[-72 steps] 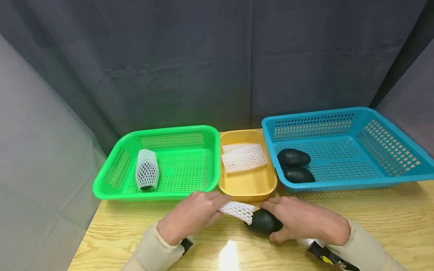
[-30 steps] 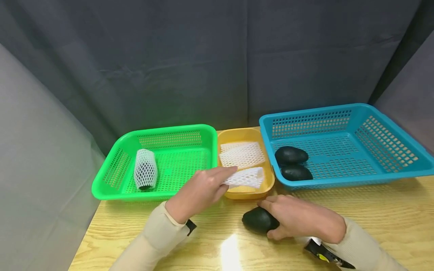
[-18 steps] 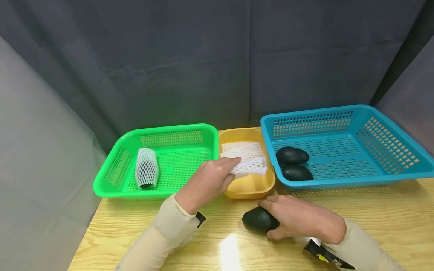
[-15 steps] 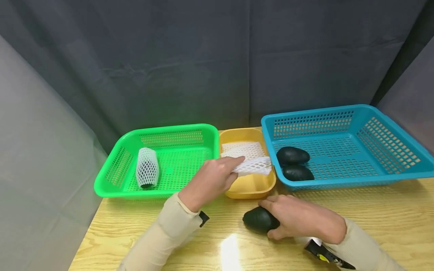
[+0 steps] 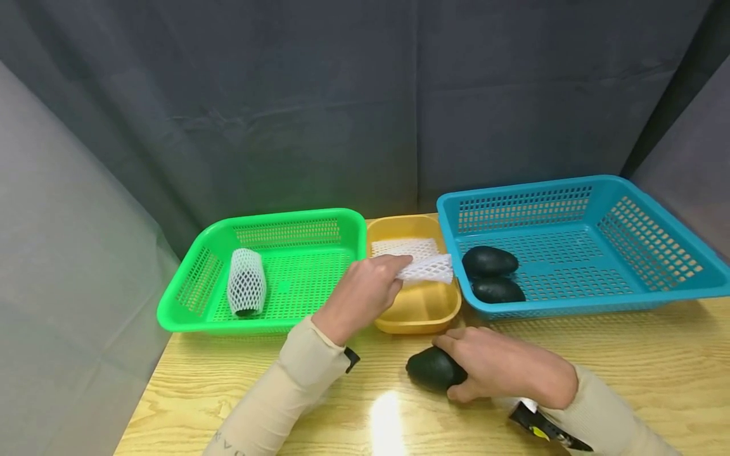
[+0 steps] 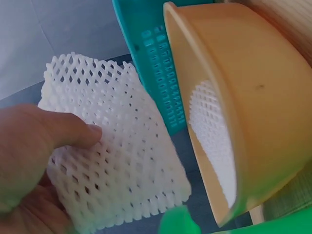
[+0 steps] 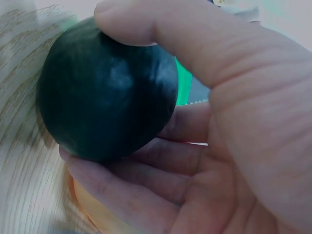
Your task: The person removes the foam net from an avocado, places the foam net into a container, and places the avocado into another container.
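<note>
My left hand (image 5: 365, 291) pinches a white foam net sleeve (image 5: 426, 268) above the yellow bin (image 5: 419, 327). In the left wrist view, the thumb lies across the flattened foam net sleeve (image 6: 112, 161). On the table in front of the bin, my right hand (image 5: 507, 367) grips a dark green avocado (image 5: 435, 370). The right wrist view has the thumb over the avocado (image 7: 107, 97) and the fingers curled beneath. Another foam net (image 5: 399, 247) lies in the bin, partly hidden behind the held one.
A green basket (image 5: 308, 326) at left holds an avocado in a foam net (image 5: 246, 282). In the blue basket (image 5: 570, 308) at right lie two bare avocados (image 5: 490, 261). Wooden tabletop (image 5: 342, 411) runs along the front, and a dark curtain (image 5: 285, 114) hangs behind.
My left hand has carried the foam net sleeve away from the avocado, up and over the yellow bin, then slightly right. The right hand keeps its grip on the avocado in nearly the same spot.
</note>
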Demonstrator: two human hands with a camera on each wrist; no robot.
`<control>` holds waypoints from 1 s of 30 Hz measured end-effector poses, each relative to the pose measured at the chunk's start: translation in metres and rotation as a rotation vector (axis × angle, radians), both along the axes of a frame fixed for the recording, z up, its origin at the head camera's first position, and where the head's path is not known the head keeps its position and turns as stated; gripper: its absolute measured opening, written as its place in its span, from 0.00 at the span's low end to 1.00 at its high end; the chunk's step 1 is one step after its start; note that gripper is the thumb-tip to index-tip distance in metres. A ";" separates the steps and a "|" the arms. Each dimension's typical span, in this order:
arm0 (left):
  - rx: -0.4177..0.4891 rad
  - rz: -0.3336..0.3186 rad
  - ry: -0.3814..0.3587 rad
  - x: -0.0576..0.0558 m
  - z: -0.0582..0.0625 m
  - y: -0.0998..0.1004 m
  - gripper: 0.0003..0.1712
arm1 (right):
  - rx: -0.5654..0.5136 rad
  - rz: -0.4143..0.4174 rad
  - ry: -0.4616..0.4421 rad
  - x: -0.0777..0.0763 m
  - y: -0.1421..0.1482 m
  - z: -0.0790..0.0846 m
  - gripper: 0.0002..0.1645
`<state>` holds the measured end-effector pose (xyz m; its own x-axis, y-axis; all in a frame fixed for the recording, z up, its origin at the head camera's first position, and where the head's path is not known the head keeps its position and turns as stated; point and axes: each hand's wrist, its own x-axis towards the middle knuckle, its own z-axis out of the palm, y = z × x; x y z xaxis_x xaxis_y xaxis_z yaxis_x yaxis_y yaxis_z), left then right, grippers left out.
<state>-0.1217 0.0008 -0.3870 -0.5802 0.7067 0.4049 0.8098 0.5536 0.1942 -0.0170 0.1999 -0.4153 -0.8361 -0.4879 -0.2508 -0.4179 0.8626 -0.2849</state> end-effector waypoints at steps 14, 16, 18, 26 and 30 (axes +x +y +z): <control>-0.048 0.075 -0.059 -0.011 -0.003 0.014 0.17 | 0.006 0.009 0.038 0.001 0.001 -0.002 0.42; -0.061 0.088 -0.061 -0.012 -0.003 0.016 0.17 | 0.007 0.011 0.043 0.001 0.001 -0.002 0.42; -0.077 0.092 -0.052 -0.012 -0.002 0.019 0.18 | 0.007 0.008 0.041 0.001 0.001 -0.001 0.42; -0.131 0.119 0.032 -0.014 -0.006 0.026 0.17 | 0.006 0.006 0.028 0.001 0.000 0.000 0.39; -0.149 0.142 0.045 -0.016 -0.008 0.029 0.10 | 0.006 0.006 0.035 0.001 -0.001 0.001 0.38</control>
